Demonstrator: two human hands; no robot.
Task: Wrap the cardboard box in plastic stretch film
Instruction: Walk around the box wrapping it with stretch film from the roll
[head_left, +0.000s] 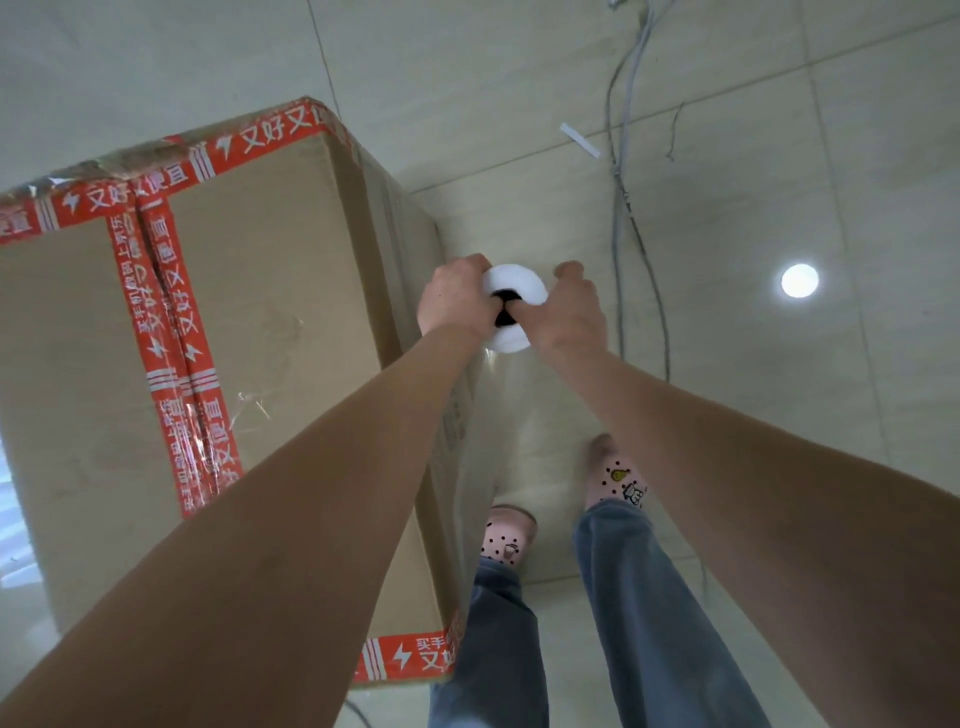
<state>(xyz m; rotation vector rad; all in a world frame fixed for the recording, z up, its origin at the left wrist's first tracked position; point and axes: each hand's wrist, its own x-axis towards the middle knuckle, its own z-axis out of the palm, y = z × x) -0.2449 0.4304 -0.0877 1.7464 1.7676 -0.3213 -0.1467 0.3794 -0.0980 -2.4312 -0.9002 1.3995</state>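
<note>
Two hands hold one roll in the head view, which looks straight down. The left hand (457, 299) is curled round the left side of the roll of stretch film (511, 278). The right hand (566, 312) is curled round the right side, and its thumb seems to poke into the dark hole in the middle. Both hands grip the roll tight. The roll stands up on end, so we see its white round top. It is held just beside the right side of the cardboard box (285, 312).

The box is big and brown and sits on the floor (779, 156) at the left. Red tape (171, 332) with white writing runs across its top and along its edges. A clear sheet of film (511, 415) hangs down from the roll next to the box wall. The box side looks shiny there, and some shiny crinkles show on the top near the tape.

Below the arms are two pink shoes (615, 478) with little pictures on them, and blue jeans (649, 623). The floor has pale tiles. Thin grey cables (623, 208) lie on it past the hands. A small white strip (580, 140) lies close to the cables. A round bright spot of light (800, 280) shines on a tile at the right.
</note>
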